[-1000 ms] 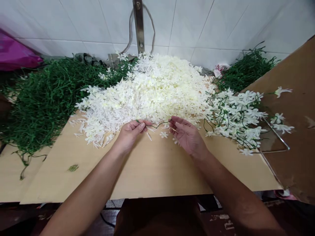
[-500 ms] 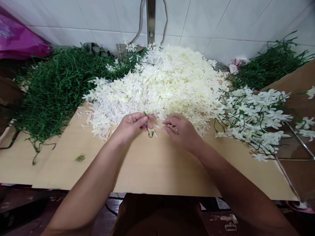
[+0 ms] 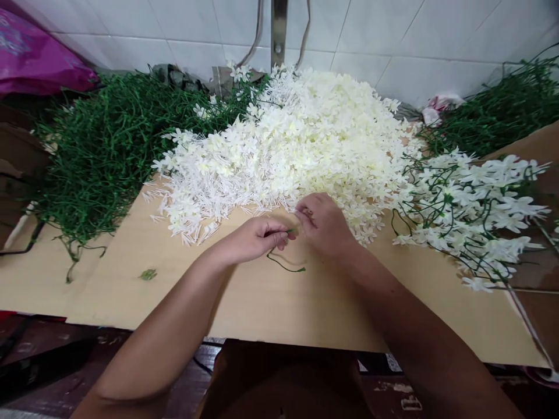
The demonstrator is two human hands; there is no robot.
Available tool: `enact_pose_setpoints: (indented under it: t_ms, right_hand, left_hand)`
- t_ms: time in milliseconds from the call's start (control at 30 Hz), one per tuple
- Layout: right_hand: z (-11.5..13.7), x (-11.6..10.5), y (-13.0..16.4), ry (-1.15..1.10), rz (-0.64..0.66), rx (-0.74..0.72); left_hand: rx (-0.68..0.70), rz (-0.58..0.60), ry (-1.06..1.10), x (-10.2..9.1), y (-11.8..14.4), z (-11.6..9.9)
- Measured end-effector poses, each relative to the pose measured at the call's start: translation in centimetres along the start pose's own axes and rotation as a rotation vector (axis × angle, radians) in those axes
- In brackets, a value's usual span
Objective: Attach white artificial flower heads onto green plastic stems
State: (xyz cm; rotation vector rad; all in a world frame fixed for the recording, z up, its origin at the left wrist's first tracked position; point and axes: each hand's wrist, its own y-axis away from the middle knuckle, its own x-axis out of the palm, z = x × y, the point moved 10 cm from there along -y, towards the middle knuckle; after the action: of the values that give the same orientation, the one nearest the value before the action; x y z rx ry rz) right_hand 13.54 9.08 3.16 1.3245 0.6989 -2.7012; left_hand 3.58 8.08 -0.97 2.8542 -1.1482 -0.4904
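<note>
While the left hand (image 3: 255,240) pinches a thin green stem (image 3: 286,265) between thumb and fingertips, the rest of that stem curls down onto the bare board (image 3: 271,302) just below both hands. The right hand (image 3: 325,224) sits just beside it, its fingertips drawn together at the near edge of the white flower pile (image 3: 297,139); something small seems caught between them, but it is too tiny to tell what. That pile of loose blossoms fills the middle of the board and rises toward the tiled wall (image 3: 393,35), crowding right up against the right hand's knuckles. To the left lies a heap of bare green stems (image 3: 100,151), with a pink bag (image 3: 39,58) behind it in the corner. To the right, finished sprigs (image 3: 471,203) with white flowers on green stems spread over the board's edge, and more green stems (image 3: 498,113) are stacked behind them. A single green scrap (image 3: 148,274) lies alone on the board, well apart from the hands. A metal bar (image 3: 278,29) with looped cord hangs on the wall above the pile.
</note>
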Motion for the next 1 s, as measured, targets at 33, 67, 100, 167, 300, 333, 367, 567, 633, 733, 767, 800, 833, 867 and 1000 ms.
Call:
enact_pose_setpoints:
  t_ms: [33, 67, 100, 167, 300, 333, 367, 567, 633, 733, 767, 800, 833, 867, 1000]
  right_hand:
    - [-0.5, -0.6, 0.3, -0.073, -0.021, 0.038]
    - [-1.2, -1.0, 0.6, -0.143, -0.031, 0.084]
    - [-1.7, -1.3, 1.0, -0.204, -0.033, 0.131]
    - [-2.6, -1.6, 1.7, -0.294, -0.033, 0.202]
    - [-3.4, -1.9, 2.4, -0.390, -0.077, 0.237]
    - [-3.6, -2.0, 2.4, -0.405, -0.092, 0.244]
    - [-3.7, -2.1, 2.4, -0.420, -0.105, 0.254]
    - [-3.9, -2.8, 2.4, -0.492, -0.166, 0.273]
    - [-3.6, -2.9, 2.4, -0.507, -0.168, 0.256]
    - [-2.7, -3.2, 2.3, -0.496, -0.172, 0.201]
    - [-2.2, -3.3, 2.2, -0.484, -0.176, 0.174]
    - [-1.8, -3.4, 2.2, -0.466, -0.183, 0.146]
    - [-1.3, -3.5, 2.1, -0.446, -0.193, 0.119]
    - [-0.9, -3.6, 2.1, -0.426, -0.201, 0.098]
    - [0.2, -3.5, 2.1, -0.382, -0.222, 0.061]
  left_hand:
    - [0.001, 0.021, -0.003, 0.4, 0.0, 0.1]
    - [0.006, 0.040, -0.013, 0.7, 0.1, 0.1]
    - [0.013, 0.051, -0.035, 0.9, 0.1, 0.0]
    - [0.027, 0.016, -0.106, 0.5, 0.1, 0.0]
    - [0.043, -0.385, -0.325, -4.0, 0.4, -0.4]
    - [0.027, -0.502, -0.391, -5.3, 0.7, -0.4]
    - [0.005, -0.602, -0.458, -6.3, 0.9, -0.4]
    - [-0.082, -0.746, -0.757, -8.4, -0.2, -0.8]
    - [-0.079, -0.735, -0.792, -8.4, -0.5, -1.2]
    - [-0.008, -0.776, -0.774, -8.4, -0.2, -2.5]
    - [0.013, -0.791, -0.740, -8.3, 0.0, -2.9]
    - [0.021, -0.800, -0.689, -8.2, 0.2, -3.0]
    - [0.018, -0.801, -0.628, -8.0, 0.3, -3.0]
    - [0.006, -0.794, -0.567, -7.7, 0.4, -2.8]
    - [-0.051, -0.735, -0.423, -6.0, 0.1, -1.9]
